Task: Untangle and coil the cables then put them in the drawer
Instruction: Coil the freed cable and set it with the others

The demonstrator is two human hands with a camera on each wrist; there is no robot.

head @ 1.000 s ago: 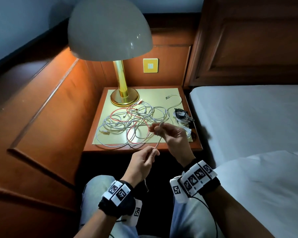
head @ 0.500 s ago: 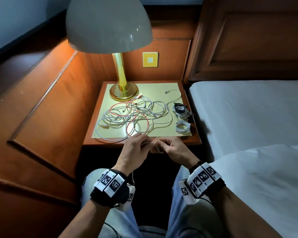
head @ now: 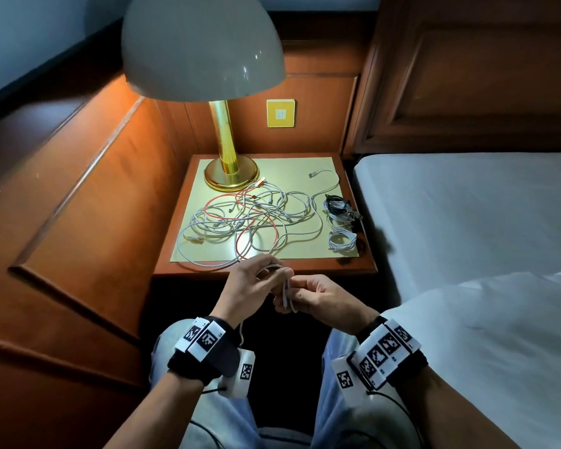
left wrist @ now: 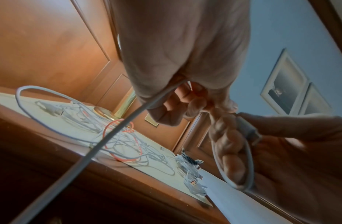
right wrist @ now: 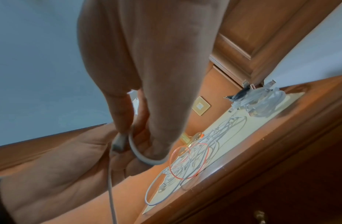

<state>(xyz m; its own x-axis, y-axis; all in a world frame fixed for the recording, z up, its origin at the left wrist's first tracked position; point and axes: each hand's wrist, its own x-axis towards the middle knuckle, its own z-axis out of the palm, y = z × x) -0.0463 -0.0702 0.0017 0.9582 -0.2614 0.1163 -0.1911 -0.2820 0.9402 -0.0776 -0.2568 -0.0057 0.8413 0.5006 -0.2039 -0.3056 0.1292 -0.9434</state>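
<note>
1. Both hands work in front of the nightstand point(head: 266, 270): the left hand point(head: 250, 286) and the right hand point(head: 318, 294) each pinch one white cable point(head: 285, 294), already bent into small loops.
2. Done: three coils point(head: 339, 222) lie at 3 o'clock on the top.
3. Left: the tangle point(head: 250, 218), white cables and a red one, at the centre, in front of the lamp point(head: 230, 176).
4. No drawer is seen open; nothing seems stored yet.

The left hand point(left wrist: 185, 50) grips a white cable point(left wrist: 112, 133) beside the right hand point(left wrist: 300, 151) above tangled cables point(left wrist: 116, 136).
</note>
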